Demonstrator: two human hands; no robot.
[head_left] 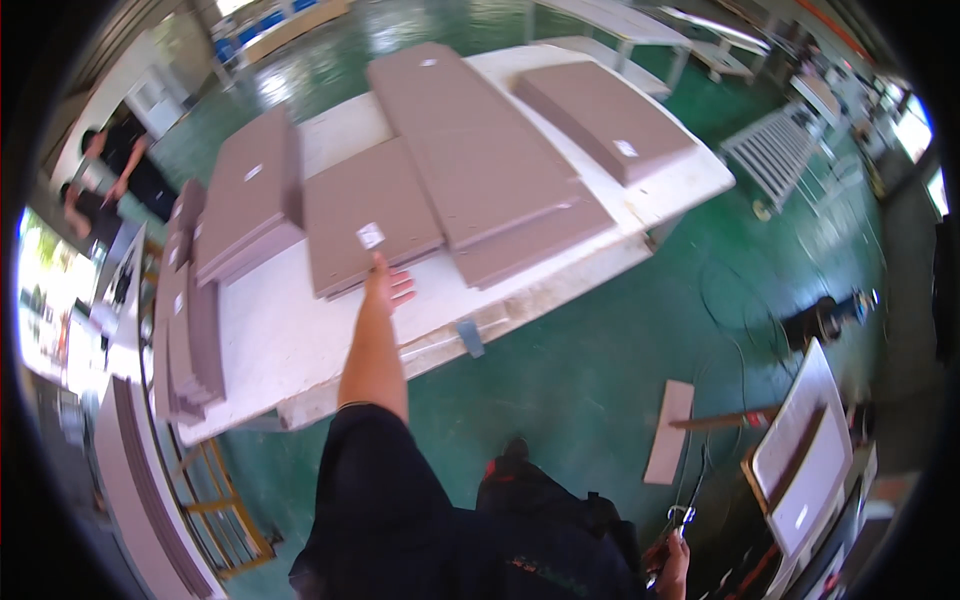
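Note:
My left hand reaches out over the near edge of a brown panel, just below a white label. Its fingers are spread, and whether they touch the panel I cannot tell. Low on the right, my right hand is closed around a small silver metal tool, blurred and partly hidden. To the right of the labelled panel lie long brown panels, stacked and offset. A shorter stack of brown panels lies farther right, and another stack is on the left.
The panels rest on a white-topped table, with a grey piece at its near edge. Narrow brown boards stand at its left end. Cables and a loose board lie on the green floor. Two people stand far left.

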